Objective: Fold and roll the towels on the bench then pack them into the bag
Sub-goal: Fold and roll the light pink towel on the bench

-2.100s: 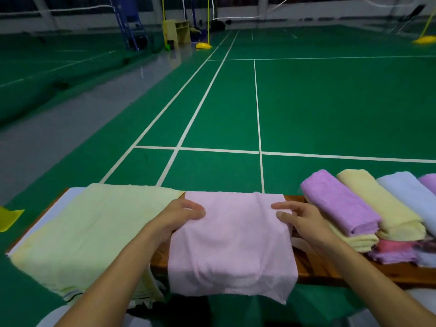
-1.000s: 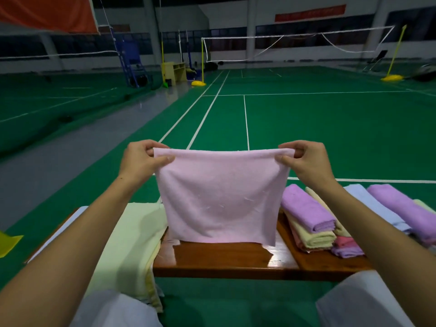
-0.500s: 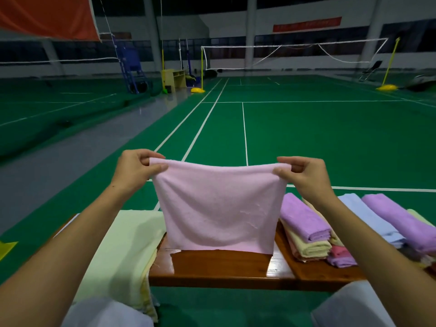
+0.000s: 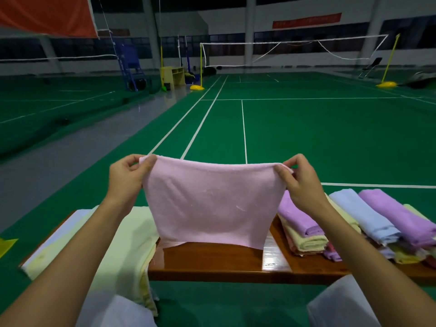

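A folded pink towel (image 4: 212,204) hangs in the air above the brown wooden bench (image 4: 217,260), its lower edge just touching the bench top. My left hand (image 4: 128,178) pinches its upper left corner and my right hand (image 4: 300,180) pinches its upper right corner. The top edge sags a little between them. A pale yellow towel (image 4: 125,244) lies spread flat on the bench's left end and droops over the front edge. No bag is in view.
Several rolled towels (image 4: 368,223), purple, yellow, light blue and pink, are piled on the bench's right end. A white sheet (image 4: 63,230) shows under the yellow towel. My knees (image 4: 339,305) sit below the bench. Green court floor and nets lie beyond.
Both hands took the pink towel off the bench and lifted it upright. In the last half second they lowered it slightly and the top edge slackened.
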Action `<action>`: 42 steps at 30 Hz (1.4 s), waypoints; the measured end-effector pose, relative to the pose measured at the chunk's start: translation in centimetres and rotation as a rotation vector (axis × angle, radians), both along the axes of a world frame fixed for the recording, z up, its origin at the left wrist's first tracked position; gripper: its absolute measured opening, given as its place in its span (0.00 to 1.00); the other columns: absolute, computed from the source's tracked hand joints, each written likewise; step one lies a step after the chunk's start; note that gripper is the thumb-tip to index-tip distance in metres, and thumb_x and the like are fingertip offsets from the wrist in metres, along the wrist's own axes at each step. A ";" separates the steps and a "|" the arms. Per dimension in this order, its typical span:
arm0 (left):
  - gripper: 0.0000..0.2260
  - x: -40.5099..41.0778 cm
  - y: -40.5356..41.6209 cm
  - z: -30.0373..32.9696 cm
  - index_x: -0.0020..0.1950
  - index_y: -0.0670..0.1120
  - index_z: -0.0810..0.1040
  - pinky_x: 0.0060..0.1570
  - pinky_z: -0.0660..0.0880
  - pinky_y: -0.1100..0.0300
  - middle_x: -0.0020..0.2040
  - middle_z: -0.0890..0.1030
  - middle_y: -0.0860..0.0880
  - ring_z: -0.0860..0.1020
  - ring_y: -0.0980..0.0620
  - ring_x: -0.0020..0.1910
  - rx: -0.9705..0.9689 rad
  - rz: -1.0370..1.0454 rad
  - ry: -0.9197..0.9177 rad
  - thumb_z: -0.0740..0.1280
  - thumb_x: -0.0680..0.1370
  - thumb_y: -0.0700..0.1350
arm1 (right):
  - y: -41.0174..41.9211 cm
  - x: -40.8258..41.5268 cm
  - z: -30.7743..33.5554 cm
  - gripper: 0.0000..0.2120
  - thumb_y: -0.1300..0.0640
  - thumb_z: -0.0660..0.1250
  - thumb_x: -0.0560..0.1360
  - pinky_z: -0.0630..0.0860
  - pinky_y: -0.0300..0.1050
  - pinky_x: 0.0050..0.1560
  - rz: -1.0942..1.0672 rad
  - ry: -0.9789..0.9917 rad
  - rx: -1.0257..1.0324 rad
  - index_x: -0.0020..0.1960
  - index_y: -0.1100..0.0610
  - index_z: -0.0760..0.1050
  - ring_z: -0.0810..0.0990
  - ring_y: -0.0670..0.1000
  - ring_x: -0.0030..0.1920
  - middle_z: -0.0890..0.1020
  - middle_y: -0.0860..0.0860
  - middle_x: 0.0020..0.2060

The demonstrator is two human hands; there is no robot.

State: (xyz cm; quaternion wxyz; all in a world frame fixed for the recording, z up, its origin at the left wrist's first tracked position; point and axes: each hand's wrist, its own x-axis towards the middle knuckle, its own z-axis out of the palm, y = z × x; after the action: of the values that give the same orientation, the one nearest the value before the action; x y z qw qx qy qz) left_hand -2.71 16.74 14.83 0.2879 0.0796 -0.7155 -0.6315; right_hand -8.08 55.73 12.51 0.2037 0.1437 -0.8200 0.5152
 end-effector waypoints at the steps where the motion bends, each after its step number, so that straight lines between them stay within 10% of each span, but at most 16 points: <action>1: 0.07 0.4 0.1 0.3 0.51 0.45 0.85 0.52 0.83 0.48 0.45 0.89 0.49 0.85 0.49 0.46 0.034 -0.003 0.025 0.76 0.79 0.47 | 0.1 0.3 0.3 0.10 0.49 0.68 0.84 0.71 0.50 0.37 0.016 0.006 -0.026 0.48 0.52 0.71 0.71 0.49 0.35 0.76 0.51 0.38; 9: 0.07 -0.3 0.2 1.4 0.51 0.44 0.83 0.43 0.81 0.51 0.46 0.85 0.48 0.82 0.50 0.40 0.075 -0.050 -0.039 0.74 0.81 0.47 | 0.2 -0.3 1.8 0.10 0.51 0.70 0.82 0.61 0.41 0.27 0.003 0.013 -0.110 0.49 0.57 0.74 0.63 0.47 0.27 0.70 0.51 0.27; 17: 0.08 -8.2 -2.5 -9.0 0.43 0.46 0.84 0.48 0.82 0.42 0.41 0.87 0.45 0.84 0.41 0.40 -0.236 0.070 -0.336 0.76 0.77 0.49 | -3.5 -9.1 -7.3 0.05 0.56 0.67 0.80 0.66 0.48 0.39 -0.128 -0.261 0.204 0.49 0.57 0.75 0.77 0.55 0.42 0.80 0.50 0.40; 27: 0.08 -16.4 -3.5 -19.2 0.47 0.43 0.82 0.37 0.71 0.57 0.40 0.82 0.47 0.77 0.47 0.39 -0.322 0.115 -0.521 0.74 0.81 0.48 | -8.1 -17.7 -18.6 0.08 0.54 0.60 0.84 0.78 0.57 0.54 -0.165 -0.489 0.559 0.57 0.58 0.73 0.80 0.61 0.51 0.82 0.58 0.53; 42: 0.07 -12.6 0.8 -18.6 0.51 0.45 0.81 0.41 0.84 0.48 0.42 0.88 0.50 0.86 0.46 0.40 -0.366 -0.171 -0.503 0.68 0.85 0.47 | -6.0 -9.5 -21.9 0.17 0.48 0.65 0.81 0.74 0.56 0.57 -0.211 -0.289 0.913 0.66 0.56 0.74 0.78 0.59 0.55 0.81 0.56 0.57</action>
State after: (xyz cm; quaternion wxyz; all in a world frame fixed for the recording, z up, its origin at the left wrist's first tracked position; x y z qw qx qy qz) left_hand -15.28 17.55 -3.76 0.0577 0.1197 -0.8699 -0.4749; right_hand -17.56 49.76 -9.41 0.0551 0.0617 -0.9921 0.0942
